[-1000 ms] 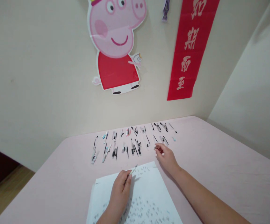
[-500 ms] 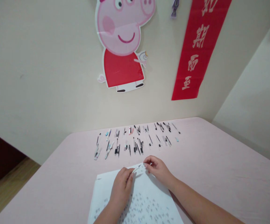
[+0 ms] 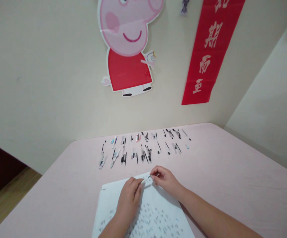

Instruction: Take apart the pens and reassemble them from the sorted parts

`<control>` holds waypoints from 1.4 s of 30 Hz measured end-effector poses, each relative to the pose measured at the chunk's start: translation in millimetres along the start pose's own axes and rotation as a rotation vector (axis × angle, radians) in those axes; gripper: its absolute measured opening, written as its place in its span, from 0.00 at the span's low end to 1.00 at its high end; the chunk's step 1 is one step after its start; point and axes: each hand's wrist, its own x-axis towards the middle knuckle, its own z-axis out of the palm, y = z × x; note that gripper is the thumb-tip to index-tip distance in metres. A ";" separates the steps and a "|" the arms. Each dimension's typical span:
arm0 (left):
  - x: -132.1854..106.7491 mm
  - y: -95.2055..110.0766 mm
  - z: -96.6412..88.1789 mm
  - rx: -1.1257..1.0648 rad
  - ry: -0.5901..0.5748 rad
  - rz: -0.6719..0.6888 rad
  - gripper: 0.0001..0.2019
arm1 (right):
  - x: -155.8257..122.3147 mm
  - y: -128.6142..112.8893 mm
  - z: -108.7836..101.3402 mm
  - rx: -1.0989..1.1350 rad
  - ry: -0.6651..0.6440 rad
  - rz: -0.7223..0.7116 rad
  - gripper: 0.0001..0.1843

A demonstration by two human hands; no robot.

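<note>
Right hand (image 3: 167, 180) has joined my left hand (image 3: 128, 195), both pinching the pen (image 3: 146, 179); tip work seems underway, needing steady alignment.

Smooth plastic-looking pens (image 3: 115, 160), matt paper sheets (image 3: 162, 215), matt cloth table cover (image 3: 232, 172)

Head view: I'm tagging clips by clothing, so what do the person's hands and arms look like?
The left hand and right hand are bare, without gloves. No sleeve shows on the left forearm or right forearm, and no watch or bracelet is visible. Finer details are too small to judge.
</note>
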 end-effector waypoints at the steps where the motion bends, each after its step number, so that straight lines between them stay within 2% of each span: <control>1: -0.3 0.4 0.1 0.003 -0.002 0.004 0.13 | -0.2 0.2 0.3 -0.003 -0.009 -0.001 0.07; 22: -0.7 1.9 -0.4 0.048 -0.043 0.018 0.12 | -3.4 -1.9 -0.9 -0.178 -0.054 -0.068 0.04; 33: -0.8 5.7 -1.4 0.061 -0.051 0.048 0.12 | -6.3 -0.8 -1.8 -0.396 -0.046 -0.167 0.13; 38: -0.7 6.0 -1.8 0.061 -0.034 0.043 0.12 | -9.6 -8.3 -1.4 -0.363 -0.083 -0.210 0.02; 42: -1.0 5.2 -2.0 0.057 -0.025 0.049 0.11 | -9.8 -9.5 -0.8 -0.411 -0.096 -0.224 0.03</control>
